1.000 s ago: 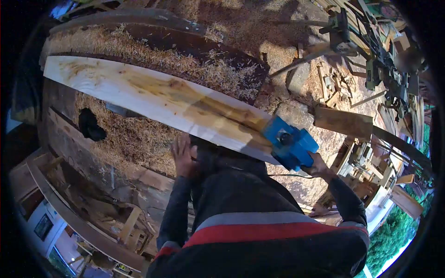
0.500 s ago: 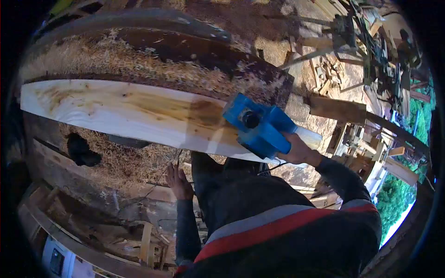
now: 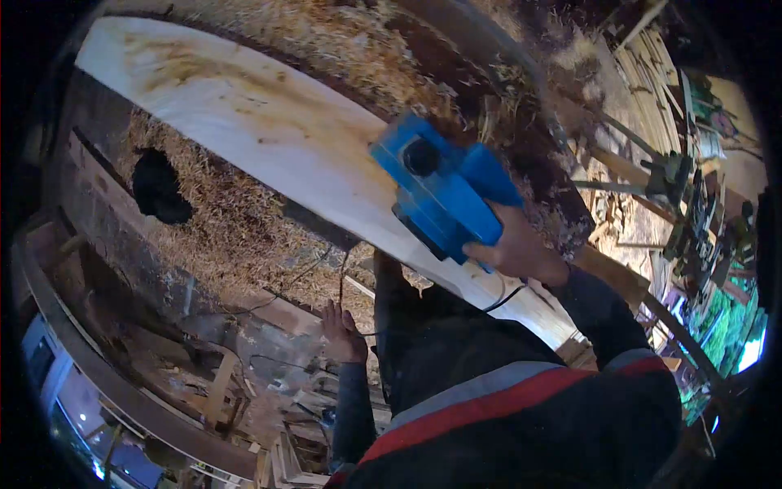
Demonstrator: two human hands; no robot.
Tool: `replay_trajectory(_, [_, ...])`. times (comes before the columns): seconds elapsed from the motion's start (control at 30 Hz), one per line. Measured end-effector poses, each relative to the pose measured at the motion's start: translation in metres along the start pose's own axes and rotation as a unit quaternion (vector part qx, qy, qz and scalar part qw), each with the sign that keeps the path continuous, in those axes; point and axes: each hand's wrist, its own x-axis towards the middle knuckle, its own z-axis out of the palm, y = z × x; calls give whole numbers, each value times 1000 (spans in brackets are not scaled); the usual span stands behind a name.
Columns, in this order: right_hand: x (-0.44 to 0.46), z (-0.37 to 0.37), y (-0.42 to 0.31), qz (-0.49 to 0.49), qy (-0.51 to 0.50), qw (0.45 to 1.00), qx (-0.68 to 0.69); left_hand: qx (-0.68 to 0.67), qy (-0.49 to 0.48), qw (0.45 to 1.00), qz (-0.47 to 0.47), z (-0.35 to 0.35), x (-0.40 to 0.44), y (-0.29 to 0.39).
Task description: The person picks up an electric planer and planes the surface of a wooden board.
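Observation:
My right hand (image 3: 517,248) is wrapped around the rear handle of a blue electric planer (image 3: 444,196). The planer rests on a long pale wooden board (image 3: 269,122) with brown staining, which runs from upper left to lower right. A dark power cord (image 3: 507,300) trails from the planer toward my body. Below the board, my left hand (image 3: 344,332) is held out with its fingers extended. A thin cord passes by its fingers; whether they touch it cannot be made out.
Wood shavings (image 3: 236,216) lie thick on both sides of the board. A dark hole or lump (image 3: 161,186) shows among them at left. Stacked timber strips (image 3: 652,77) are at upper right, and a curved wooden beam (image 3: 106,383) crosses the lower left.
The view has turned, so the board now slants more steeply. The planer is still on the board in my right hand. My left hand remains below the board.

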Motion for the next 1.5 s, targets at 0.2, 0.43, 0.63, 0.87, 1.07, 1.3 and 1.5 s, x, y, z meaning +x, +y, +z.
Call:
replay_trajectory(0.2, [140,23,-112,-76,2,996,47,-21,37,999,-24,-35,32,-18])
replay_trajectory(0.43, [336,56,-270,-185,15,977,-105,-49,75,993,-79,-53,33,-55])
replay_trajectory(0.63, [438,73,-334,-380,-35,913,-142,-210,194,942,-176,-42,24,-64])
replay_trajectory(0.87, [391,61,-303,-418,-31,902,-101,-322,288,868,-245,-8,-40,-103])
replay_trajectory(1.07, [195,48,-148,-134,29,989,-47,-288,317,871,-240,-31,-20,-82])
replay_trajectory(1.3, [-96,34,77,-38,56,996,-62,-43,279,959,9,-61,9,-28])
replay_trajectory(1.5, [-289,36,239,21,-11,995,-93,35,74,995,51,1,-17,11])
